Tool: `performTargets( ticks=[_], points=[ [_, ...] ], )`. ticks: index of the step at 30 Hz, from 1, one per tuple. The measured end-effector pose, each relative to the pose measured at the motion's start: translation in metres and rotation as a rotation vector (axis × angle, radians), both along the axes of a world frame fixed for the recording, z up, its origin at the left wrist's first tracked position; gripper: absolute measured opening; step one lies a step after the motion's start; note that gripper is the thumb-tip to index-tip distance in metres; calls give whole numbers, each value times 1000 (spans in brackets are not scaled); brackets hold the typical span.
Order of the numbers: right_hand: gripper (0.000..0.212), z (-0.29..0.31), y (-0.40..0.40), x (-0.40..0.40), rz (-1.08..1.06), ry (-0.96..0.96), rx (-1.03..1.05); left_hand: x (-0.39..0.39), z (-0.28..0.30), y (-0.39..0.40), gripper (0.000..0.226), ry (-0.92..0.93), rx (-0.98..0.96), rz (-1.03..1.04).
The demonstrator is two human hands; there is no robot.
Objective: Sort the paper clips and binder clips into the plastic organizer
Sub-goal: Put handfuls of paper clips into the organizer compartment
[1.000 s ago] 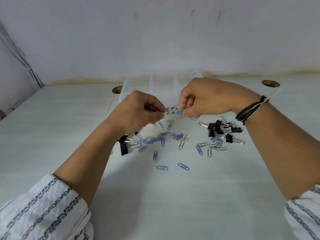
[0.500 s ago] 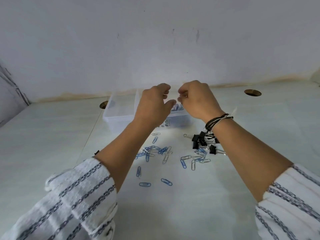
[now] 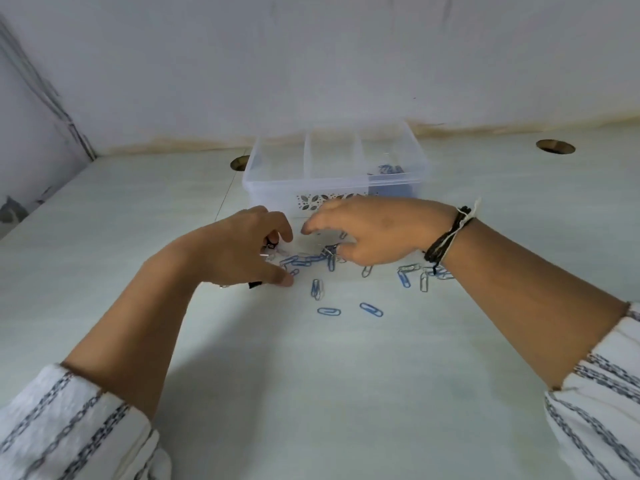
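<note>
The clear plastic organizer (image 3: 332, 184) stands at the back of the table with three compartments; blue paper clips (image 3: 389, 169) lie in its right one. In front of it, blue and silver paper clips (image 3: 304, 261) are scattered on the table. My left hand (image 3: 239, 252) is lowered over their left end, fingers curled around a black binder clip (image 3: 272, 244); whether it grips the clip is unclear. A second black binder clip (image 3: 255, 284) peeks out under that hand. My right hand (image 3: 374, 230) hovers palm down over the pile, fingers apart and thumb touching clips.
More paper clips lie loose nearer me (image 3: 371, 309) and under my right wrist (image 3: 405, 277). The table has round cable holes at the back left (image 3: 239, 163) and back right (image 3: 555, 146). A wall rises right behind the organizer.
Both hands have come down from over the organizer to the clips on the table in front of it. The camera has tilted, so the organizer is now in full view.
</note>
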State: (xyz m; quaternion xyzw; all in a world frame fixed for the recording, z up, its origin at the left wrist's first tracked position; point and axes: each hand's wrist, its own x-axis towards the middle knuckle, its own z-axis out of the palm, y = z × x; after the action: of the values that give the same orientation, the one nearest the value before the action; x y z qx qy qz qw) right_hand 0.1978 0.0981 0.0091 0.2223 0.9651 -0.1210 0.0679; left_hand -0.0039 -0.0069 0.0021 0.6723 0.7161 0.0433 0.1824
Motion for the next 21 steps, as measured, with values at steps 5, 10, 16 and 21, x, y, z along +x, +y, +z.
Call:
performTargets(
  ticks=[5,10,16,21],
  points=[
    [55,-13,-4,-3,123,-107,-32,-21,-2,-5,51,-135,-55,2],
    [52,-17,-14,-10,145,-14,-24,-37,-1,-8,44,-146,3,37],
    [50,-12,-12,-9,155,-1,-15,-32,-6,1,26,-198,275,-17],
    [58,-24,-24,-17,181,52,-35,-14,-14,10,17,-212,507,14]
  ],
)
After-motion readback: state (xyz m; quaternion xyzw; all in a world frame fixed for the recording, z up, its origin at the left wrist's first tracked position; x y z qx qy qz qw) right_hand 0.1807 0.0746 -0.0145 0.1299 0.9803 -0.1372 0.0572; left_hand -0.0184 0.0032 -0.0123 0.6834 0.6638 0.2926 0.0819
